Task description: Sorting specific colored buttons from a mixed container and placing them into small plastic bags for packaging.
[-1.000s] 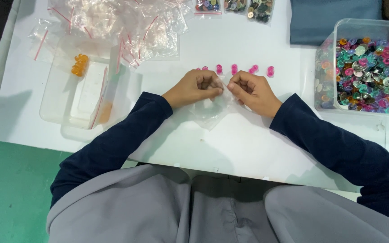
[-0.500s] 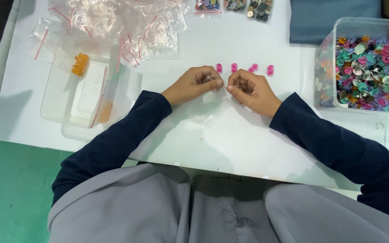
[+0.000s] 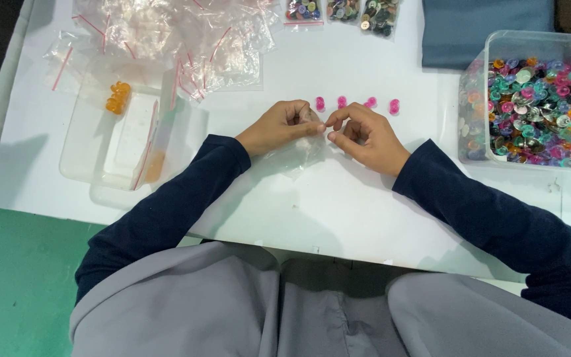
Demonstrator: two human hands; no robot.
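A small clear plastic bag (image 3: 297, 151) lies on the white bench (image 3: 338, 205) under both hands, its mouth pinched between the closed fingers of the left hand (image 3: 279, 125) and the right hand (image 3: 365, 135), which meet fingertip to fingertip. Four pink buttons (image 3: 356, 103) sit in a row just beyond the knuckles. The step in hand appears to be opening or filling the bag; the next move calls for holding its mouth apart while one hand reaches the row.
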